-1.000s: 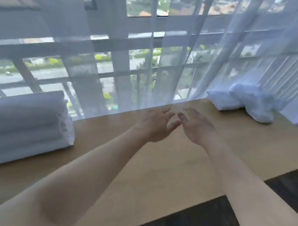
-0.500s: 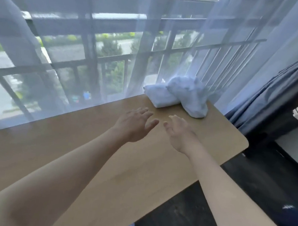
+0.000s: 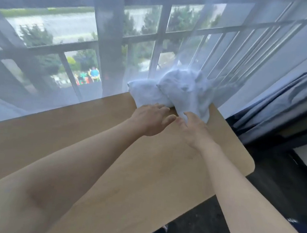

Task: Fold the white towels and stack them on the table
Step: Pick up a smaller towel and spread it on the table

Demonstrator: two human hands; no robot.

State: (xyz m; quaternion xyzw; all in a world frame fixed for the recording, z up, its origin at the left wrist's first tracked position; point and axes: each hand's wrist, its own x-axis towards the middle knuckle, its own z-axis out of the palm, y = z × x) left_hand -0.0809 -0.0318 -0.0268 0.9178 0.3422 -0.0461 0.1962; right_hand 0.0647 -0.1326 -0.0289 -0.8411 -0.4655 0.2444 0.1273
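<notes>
At two o'clock on the table [image 3: 104, 168], both hands have reached the towels [image 3: 185, 95]: left hand [image 3: 149, 119] and right hand [image 3: 193, 128] fingers spread, gripping nothing yet; pickup comes next.

Wooden table [image 3: 104, 168] with white towels [image 3: 170, 93]

Both bare arms stretch forward, side by side, converging toward the hands. The left hand [image 3: 151, 119] is palm down with fingers straight and slightly spread, thumb angled toward the right hand [image 3: 195, 129]. The right hand is also palm down, its fingers extended forward and relaxed. The 2 hands lie just beside each other, thumbs nearly touching.
</notes>
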